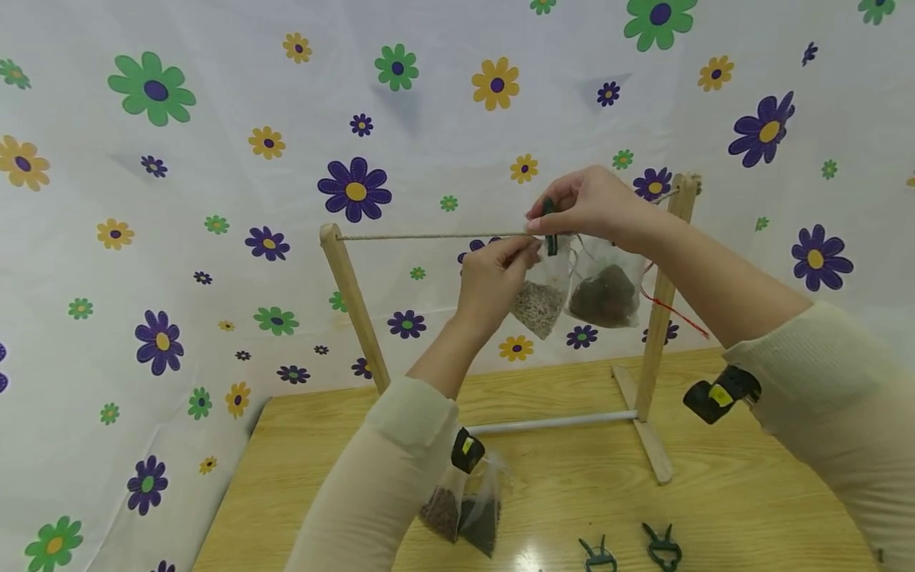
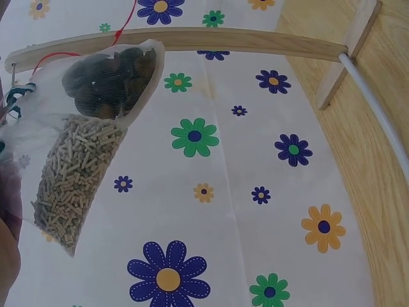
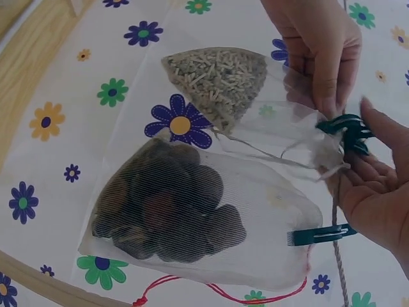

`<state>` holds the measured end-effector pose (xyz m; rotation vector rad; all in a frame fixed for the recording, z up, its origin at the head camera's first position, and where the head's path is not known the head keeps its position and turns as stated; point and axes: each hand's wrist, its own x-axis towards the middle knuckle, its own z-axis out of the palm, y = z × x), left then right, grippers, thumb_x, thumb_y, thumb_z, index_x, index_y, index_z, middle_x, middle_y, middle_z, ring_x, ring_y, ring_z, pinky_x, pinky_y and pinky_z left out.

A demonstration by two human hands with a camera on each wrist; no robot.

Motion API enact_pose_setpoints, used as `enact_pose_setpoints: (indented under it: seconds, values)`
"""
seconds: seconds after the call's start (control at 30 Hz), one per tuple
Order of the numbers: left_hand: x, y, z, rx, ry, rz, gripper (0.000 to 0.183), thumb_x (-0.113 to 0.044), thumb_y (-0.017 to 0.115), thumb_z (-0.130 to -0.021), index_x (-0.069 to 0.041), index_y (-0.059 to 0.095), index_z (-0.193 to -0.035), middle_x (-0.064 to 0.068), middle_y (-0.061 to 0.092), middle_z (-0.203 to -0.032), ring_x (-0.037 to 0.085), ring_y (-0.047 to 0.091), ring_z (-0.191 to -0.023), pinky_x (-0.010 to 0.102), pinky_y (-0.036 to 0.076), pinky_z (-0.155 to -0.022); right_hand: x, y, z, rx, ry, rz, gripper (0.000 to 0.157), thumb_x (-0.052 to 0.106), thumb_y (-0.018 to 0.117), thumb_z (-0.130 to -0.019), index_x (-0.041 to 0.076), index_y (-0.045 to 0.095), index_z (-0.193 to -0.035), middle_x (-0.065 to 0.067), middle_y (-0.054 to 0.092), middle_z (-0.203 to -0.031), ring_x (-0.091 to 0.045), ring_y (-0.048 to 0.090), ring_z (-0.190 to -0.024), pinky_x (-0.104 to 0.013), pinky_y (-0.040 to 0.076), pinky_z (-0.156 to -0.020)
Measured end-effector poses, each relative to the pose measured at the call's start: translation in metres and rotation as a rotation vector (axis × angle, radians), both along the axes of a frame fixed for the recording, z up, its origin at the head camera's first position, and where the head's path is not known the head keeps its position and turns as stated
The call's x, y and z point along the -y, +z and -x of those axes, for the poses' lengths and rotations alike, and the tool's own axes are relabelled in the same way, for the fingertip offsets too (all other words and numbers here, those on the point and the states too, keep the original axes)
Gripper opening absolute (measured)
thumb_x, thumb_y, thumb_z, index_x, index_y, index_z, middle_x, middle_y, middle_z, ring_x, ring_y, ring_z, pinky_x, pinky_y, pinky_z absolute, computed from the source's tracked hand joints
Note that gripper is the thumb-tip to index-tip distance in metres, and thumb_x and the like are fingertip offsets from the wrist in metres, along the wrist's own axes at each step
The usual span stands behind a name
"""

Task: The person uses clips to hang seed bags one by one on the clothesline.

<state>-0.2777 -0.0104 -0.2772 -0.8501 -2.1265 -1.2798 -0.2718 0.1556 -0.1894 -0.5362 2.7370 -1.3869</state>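
Note:
A sheer bag of pale pellets (image 1: 539,308) hangs at a rope (image 1: 429,236) strung between two wooden posts. My left hand (image 1: 493,278) pinches the top edge of this bag against the rope. Just above it, my right hand (image 1: 604,210) grips a dark green clip (image 3: 345,133) at the gathered bag top. Beside it a mesh bag of dark, stone-like lumps (image 3: 169,204) hangs from the rope by another green clip (image 3: 323,235). In the left wrist view, the pellets (image 2: 80,176) overlap the dark lumps' bag, and the left fingers are mostly cut off.
A white rod (image 1: 550,423) joins the wooden posts (image 1: 658,342) low down. Two filled bags (image 1: 479,516) lie on the wooden table (image 1: 557,485), partly behind my left sleeve. Loose green clips (image 1: 663,548) lie near the front. A red string (image 1: 679,314) dangles by the right post.

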Motion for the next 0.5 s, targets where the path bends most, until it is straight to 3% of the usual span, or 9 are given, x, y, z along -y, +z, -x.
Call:
enact_pose_setpoints:
  seconds: [0.13,0.27,0.4,0.5]
  values:
    - [-0.001,-0.002,0.0,-0.001,0.018,-0.022,0.02,-0.01,0.06,-0.093,0.003,0.07,-0.104,0.013,0.073,-0.087,0.018,0.07,-0.078,0.014,0.046,-0.059,-0.002,0.004,-0.003,0.022,0.039,-0.096,0.034,0.026,0.069,-0.087,0.002,0.062,-0.11,-0.014,0.066,-0.103,-0.024,0.061,-0.097,-0.041,0.048,-0.092]
    - [0.0,-0.005,0.0,0.012,0.021,-0.031,0.019,-0.011,0.06,-0.093,0.002,0.071,-0.1,0.012,0.073,-0.086,0.018,0.07,-0.077,0.015,0.048,-0.061,-0.004,0.009,-0.008,0.004,0.038,-0.138,0.049,0.029,0.07,-0.086,0.0,0.055,-0.123,-0.018,0.062,-0.118,-0.028,0.057,-0.111,-0.046,0.044,-0.097]
    - [0.001,-0.008,0.0,0.018,0.003,-0.039,0.018,-0.011,0.061,-0.093,0.002,0.071,-0.098,0.012,0.072,-0.086,0.018,0.069,-0.076,0.017,0.049,-0.061,-0.008,0.013,-0.017,-0.087,0.013,-0.238,0.065,0.034,0.072,-0.084,-0.001,0.047,-0.133,-0.019,0.055,-0.13,-0.032,0.051,-0.122,-0.048,0.042,-0.099]
    - [0.004,-0.01,0.0,0.009,-0.005,-0.026,0.018,-0.012,0.061,-0.093,0.002,0.071,-0.097,0.011,0.072,-0.086,0.017,0.068,-0.076,0.018,0.05,-0.062,-0.011,0.014,-0.029,-0.195,-0.017,-0.321,0.067,0.039,0.072,-0.083,0.0,0.049,-0.132,-0.019,0.056,-0.13,-0.033,0.052,-0.122,-0.048,0.042,-0.099]
